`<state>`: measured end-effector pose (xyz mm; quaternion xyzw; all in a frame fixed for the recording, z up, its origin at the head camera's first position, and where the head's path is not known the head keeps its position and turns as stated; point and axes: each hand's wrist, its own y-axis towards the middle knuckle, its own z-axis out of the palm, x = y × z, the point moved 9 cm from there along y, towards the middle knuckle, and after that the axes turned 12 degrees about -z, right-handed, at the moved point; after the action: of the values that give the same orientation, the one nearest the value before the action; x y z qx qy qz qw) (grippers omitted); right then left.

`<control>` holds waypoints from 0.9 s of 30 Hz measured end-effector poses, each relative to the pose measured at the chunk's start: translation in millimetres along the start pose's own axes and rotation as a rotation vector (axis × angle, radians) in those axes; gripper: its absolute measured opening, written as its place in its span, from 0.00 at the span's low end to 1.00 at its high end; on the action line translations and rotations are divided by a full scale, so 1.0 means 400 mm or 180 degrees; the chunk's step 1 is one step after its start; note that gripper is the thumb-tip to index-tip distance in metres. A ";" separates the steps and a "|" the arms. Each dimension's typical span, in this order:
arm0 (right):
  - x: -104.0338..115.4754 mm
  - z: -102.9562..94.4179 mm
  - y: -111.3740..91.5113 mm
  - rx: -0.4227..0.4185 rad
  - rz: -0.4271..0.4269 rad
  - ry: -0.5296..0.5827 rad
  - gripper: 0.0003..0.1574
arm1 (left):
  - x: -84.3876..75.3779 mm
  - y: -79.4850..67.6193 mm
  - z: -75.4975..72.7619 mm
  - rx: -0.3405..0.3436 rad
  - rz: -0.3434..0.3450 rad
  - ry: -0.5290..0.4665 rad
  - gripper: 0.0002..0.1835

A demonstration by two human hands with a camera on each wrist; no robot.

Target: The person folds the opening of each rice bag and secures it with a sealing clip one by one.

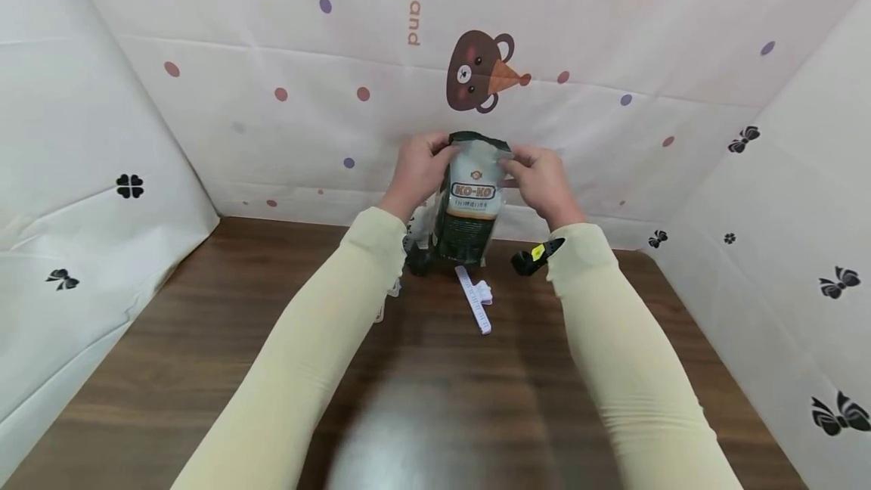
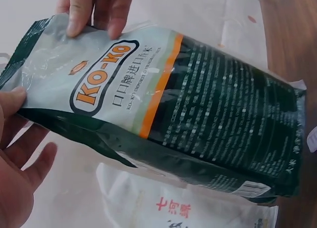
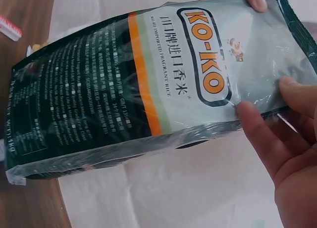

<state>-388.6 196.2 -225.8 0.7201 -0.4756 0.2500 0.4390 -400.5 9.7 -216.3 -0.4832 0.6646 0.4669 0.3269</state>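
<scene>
A green and silver bag of KO-KO rice (image 1: 469,206) stands upright on the table close to the back wall. My left hand (image 1: 418,172) pinches its top left edge, thumb (image 2: 18,95) on the front face and other fingers behind. On the opposite upper edge, my right hand (image 1: 544,180) pinches the bag, with thumb and forefinger (image 3: 262,134) on the silver front. The dark top strip (image 2: 25,47) lies between both hands. In front of the bag, a pale purple sealing clip (image 1: 474,299) with ruler marks lies on the table.
A white bag with red characters (image 2: 188,203) stands beside the rice bag, on the left. Small items (image 1: 379,314) lie partly hidden by the left sleeve. Patterned white sheets (image 1: 306,142) wall in the brown wooden table (image 1: 272,369) at the back and sides.
</scene>
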 end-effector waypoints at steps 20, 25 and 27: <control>0.036 0.092 -0.119 0.0523 -0.0227 -0.0048 0.15 | 0.076 -0.127 -0.061 0.0627 -0.0282 0.0182 0.11; 0.062 0.111 -0.145 0.0576 -0.0258 -0.0055 0.15 | 0.077 -0.170 -0.091 0.0634 -0.0394 0.0140 0.11; 0.072 0.118 -0.155 0.0578 -0.0284 -0.0060 0.14 | 0.080 -0.187 -0.100 0.0636 -0.0473 0.0086 0.11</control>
<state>-323.3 152.0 -251.0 0.7797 -0.4226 0.2656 0.3781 -339.2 -45.9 -253.2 -0.5023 0.6745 0.3663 0.3981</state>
